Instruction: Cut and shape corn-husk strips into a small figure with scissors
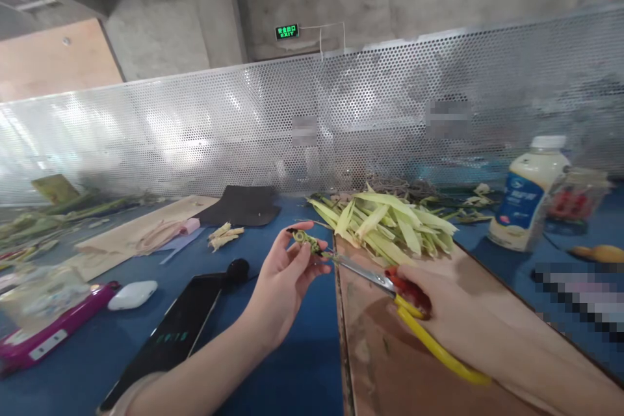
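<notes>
Between its fingertips, my left hand pinches a small green coiled plant piece, partly covered by the fingers. My right hand grips scissors with yellow and red handles. Their metal blades point left and reach the plant piece near my left fingertips; whether they touch it I cannot tell. Beneath the scissors lies a brown wooden board. A heap of pale green husk-like leaves rests at the board's far end, beyond both hands.
A white bottle with a blue label stands right, beside a jar. Left are a tablet-like black device, a white case, a magenta object, brown paper and black sheet. A perforated metal screen runs behind.
</notes>
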Demonstrator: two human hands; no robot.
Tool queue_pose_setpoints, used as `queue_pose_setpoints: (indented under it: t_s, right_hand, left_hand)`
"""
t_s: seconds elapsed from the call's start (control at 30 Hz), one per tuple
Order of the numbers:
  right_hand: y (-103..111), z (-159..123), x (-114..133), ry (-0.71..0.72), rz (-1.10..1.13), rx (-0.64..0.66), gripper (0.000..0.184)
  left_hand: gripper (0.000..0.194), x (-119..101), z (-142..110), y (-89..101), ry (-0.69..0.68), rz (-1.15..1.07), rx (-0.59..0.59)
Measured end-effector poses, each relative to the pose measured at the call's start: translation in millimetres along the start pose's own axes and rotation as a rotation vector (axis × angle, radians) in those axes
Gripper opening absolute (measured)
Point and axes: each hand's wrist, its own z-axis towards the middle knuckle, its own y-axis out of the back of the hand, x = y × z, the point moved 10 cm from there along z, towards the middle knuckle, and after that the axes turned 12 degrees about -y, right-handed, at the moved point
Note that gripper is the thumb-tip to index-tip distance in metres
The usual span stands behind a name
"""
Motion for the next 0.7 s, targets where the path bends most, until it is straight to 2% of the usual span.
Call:
queue_pose_setpoints:
  t_s: [0.1,0.17,0.23,0.37,0.53,0.7]
  right_hand:
    - [-5,7,-18,-0.142,0.208,0.046,0.027]
    - [-6,8,-18,-0.102,0.221,0.071,0.03]
    - [-5,8,-14,0.0,0.19,0.084,0.029]
    - [-4,6,-12,0.168,0.069,0.073,0.016]
    - [-7,2,-4,0.359,-0.261,-0.027,0.011]
    - [0,-19,27,0.452,-0.492,-0.149,0.012]
  left_hand:
    - [0.021,-2,1,-1.3,-0.011,0.013,0.021]
    - [0.019,-3,1,-2.2,-0.023,0.026,0.039]
    - [0.019,-4,2,-2.6,-0.032,0.036,0.054]
    - [0.019,-2,3,-2.6,-0.036,0.054,0.082]
    - [0.019,-1,3,2.9,-0.053,0.078,0.049]
    - [0.02,-6,5,13.1,-0.105,0.103,-0.046]
